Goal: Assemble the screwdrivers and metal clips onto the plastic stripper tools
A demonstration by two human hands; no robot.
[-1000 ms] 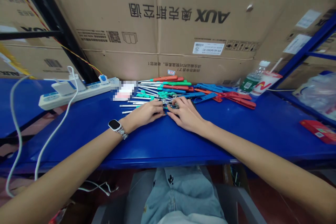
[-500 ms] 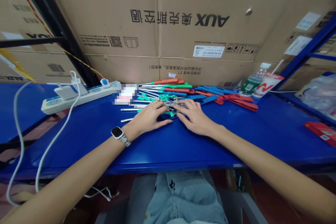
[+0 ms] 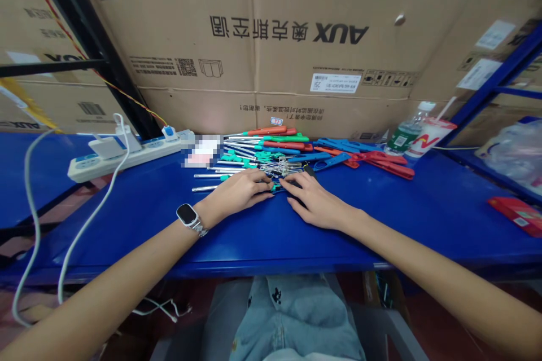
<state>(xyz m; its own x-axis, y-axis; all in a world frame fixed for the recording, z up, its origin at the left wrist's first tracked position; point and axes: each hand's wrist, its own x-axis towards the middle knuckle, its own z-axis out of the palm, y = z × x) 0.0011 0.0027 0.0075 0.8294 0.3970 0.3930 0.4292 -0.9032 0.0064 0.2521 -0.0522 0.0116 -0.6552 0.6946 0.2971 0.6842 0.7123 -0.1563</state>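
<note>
Apparently, a small green part is lying in the narrow gap between the left hand and the right hand, just right of the left fingertips and just left of the right ones, with neither hand being clearly nearer. Both hands are bending their fingers down towards it, thumbs standing apart on the near side; whether either is pinching it, I cannot tell. Left of the left hand, a silver rod is pointing left to right, roughly in line with the green part, but the hand is covering the stretch between, so any join is staying hidden. On the far side of the fingertips, a tangle of metal pieces is lying close, with blue handles sitting to its right
</note>
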